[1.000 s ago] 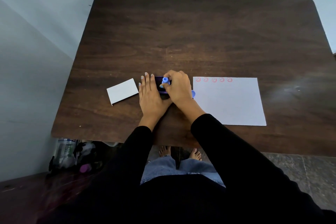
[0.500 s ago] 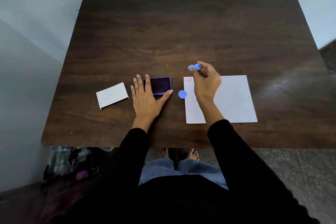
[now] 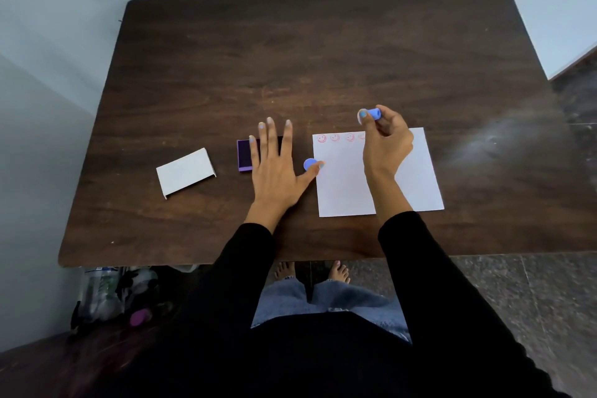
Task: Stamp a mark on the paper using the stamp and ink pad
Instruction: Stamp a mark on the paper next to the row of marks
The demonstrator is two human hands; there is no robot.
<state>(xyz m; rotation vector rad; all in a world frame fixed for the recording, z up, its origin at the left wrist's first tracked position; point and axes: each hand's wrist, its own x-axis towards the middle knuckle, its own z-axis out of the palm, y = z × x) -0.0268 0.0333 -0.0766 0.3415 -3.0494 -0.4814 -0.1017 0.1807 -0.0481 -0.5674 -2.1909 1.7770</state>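
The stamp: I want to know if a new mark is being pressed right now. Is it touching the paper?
Apart. The head view shows the stamp held by the right hand over bare table beyond the paper top edge.

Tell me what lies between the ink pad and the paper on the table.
In the head view, a small blue cap lies there, beside the left hand thumb, between the ink pad and the paper.

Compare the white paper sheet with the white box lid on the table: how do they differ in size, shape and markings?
The paper sheet is larger than the box lid. The paper sheet lies flat, while the box lid has folded edges that raise it off the table. The paper sheet carries red smiley stamps along its far edge; the box lid looks blank. The right hand hangs over the paper sheet; nothing covers the box lid. Both are white rectangles.
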